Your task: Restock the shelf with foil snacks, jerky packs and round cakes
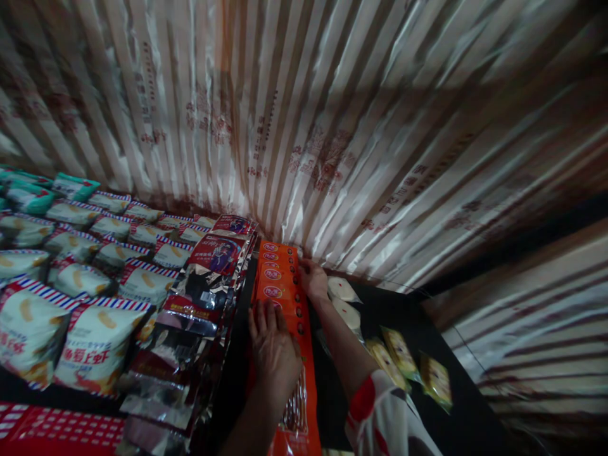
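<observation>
A row of overlapping orange snack packets (pixel 280 292) runs away from me along the black table. My left hand (pixel 274 342) lies flat on them with its fingers stretched out. Farther back, my right hand (pixel 313 278) touches the right edge of the row, its fingers bent and their tips partly hidden. The nearest orange packet has a clear window showing thin brown sticks. Just left of the row lie overlapping dark red and silver snack packets (pixel 216 253).
White pillow-shaped bags (pixel 95 339) with striped edges fill the left, with green bags (pixel 73 187) behind. A red basket (pixel 61 430) sits at lower left. Round white packs (pixel 342 290) and yellow packets (pixel 436 380) lie right. Printed plastic sheeting (pixel 285 114) rises behind the table.
</observation>
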`<act>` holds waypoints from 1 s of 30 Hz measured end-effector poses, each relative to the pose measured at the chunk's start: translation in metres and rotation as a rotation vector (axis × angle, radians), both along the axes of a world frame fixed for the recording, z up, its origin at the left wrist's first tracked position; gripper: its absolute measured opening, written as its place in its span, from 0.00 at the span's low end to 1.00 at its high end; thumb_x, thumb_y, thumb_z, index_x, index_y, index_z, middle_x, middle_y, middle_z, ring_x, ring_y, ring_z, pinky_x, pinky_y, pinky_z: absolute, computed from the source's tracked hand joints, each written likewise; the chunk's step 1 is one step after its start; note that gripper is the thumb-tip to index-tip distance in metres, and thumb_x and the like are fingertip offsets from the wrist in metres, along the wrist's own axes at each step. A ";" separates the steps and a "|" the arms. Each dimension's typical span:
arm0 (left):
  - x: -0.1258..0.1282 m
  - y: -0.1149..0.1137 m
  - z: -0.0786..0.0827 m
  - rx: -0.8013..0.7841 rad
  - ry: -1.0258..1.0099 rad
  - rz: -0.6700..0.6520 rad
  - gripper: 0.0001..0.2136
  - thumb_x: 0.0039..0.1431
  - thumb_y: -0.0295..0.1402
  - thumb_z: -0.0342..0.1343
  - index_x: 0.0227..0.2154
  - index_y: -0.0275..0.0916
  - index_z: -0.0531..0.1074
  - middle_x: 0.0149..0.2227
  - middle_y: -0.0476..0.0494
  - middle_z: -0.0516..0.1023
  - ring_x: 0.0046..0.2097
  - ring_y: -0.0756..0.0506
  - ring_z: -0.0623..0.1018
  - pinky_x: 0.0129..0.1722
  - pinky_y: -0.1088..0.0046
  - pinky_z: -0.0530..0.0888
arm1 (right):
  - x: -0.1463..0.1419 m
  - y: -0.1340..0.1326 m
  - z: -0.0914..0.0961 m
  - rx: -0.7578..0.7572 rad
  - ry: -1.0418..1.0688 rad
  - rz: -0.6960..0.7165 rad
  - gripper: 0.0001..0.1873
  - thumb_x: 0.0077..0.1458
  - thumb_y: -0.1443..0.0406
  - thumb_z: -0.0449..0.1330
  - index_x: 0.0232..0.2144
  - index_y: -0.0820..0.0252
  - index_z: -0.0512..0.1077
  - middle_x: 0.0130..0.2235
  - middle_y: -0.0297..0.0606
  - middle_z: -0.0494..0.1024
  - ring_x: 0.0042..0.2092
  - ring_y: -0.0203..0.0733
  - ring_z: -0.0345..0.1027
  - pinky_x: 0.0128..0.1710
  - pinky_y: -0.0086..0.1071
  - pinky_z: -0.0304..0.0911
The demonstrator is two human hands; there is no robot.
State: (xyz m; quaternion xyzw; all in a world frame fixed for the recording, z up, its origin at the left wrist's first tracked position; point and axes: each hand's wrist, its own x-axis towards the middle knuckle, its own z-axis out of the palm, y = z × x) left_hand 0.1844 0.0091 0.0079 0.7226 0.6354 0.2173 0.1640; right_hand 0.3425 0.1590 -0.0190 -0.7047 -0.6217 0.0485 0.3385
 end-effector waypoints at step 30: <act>-0.001 -0.003 0.006 0.002 -0.038 0.012 0.23 0.56 0.32 0.47 0.54 0.32 0.65 0.59 0.37 0.62 0.63 0.36 0.55 0.63 0.52 0.46 | -0.058 -0.016 0.016 0.028 -0.252 0.452 0.14 0.53 0.70 0.55 0.40 0.55 0.76 0.40 0.41 0.77 0.42 0.42 0.67 0.54 0.45 0.53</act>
